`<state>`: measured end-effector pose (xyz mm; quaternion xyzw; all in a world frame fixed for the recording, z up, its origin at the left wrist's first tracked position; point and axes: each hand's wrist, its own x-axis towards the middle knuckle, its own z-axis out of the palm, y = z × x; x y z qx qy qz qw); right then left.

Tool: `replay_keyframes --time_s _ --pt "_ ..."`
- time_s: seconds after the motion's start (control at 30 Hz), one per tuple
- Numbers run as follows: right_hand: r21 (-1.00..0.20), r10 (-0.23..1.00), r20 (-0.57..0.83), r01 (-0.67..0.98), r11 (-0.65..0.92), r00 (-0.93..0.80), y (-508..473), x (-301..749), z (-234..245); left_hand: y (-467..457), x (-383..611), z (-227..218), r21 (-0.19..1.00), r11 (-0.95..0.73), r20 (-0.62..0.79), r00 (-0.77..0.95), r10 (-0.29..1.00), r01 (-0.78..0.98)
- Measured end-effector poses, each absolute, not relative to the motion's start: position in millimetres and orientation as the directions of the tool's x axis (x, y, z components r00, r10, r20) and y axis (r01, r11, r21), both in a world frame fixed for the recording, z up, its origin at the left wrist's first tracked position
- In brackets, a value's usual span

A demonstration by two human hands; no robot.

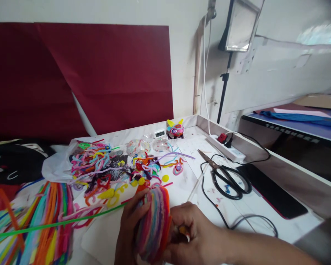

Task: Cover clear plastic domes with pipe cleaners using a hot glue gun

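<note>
A rounded piece wrapped in rows of pipe cleaners [154,221], striped in pink, blue, purple, red and orange, is held low in the middle. My left hand [131,224] is closed around its left side, fingers over the top edge. Against its right edge, my right hand [197,233] is closed with bent fingers; a small yellowish bit shows between them, too little to name. A long green pipe cleaner [63,222] runs from the left edge to behind my left hand. Where it ends is hidden. Just beyond lies a pile of cut, curled pipe cleaners [93,162].
Black-handled scissors [223,175], a dark phone [276,191] and a power strip [227,147] lie on the right, with a black cable looping between. Straight pipe cleaners [49,221] lie left. A small colourful figure [175,129] and digital clock [159,134] stand at the back rim.
</note>
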<state>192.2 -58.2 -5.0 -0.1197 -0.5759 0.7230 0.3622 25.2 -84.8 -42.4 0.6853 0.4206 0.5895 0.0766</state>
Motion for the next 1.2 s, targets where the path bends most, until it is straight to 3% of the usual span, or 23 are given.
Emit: replay_keyframes --time_s 0.33,0.67,1.07,1.2 --pt "-0.916 0.668 0.319 -0.4 0.034 -0.673 -58.5 193.4 -1.3 -87.1 29.5 -38.5 0.603 -0.638 0.744 -0.051 0.666 0.478" --pt "-0.934 0.659 0.249 -0.355 -0.029 -0.709 -56.9 194.8 -6.8 -86.4 30.2 -37.1 0.6 -0.647 0.748 -0.042 0.663 0.471" --pt "-0.918 0.626 0.23 -0.379 -0.114 -0.745 -55.3 194.8 -10.6 -88.1 21.5 -31.5 0.534 -0.681 0.738 0.117 0.665 0.501" --pt "-0.924 0.626 0.213 -0.362 -0.12 -0.75 -54.9 195.6 -13.5 -88.9 24.0 -30.5 0.562 -0.672 0.746 0.055 0.664 0.483"
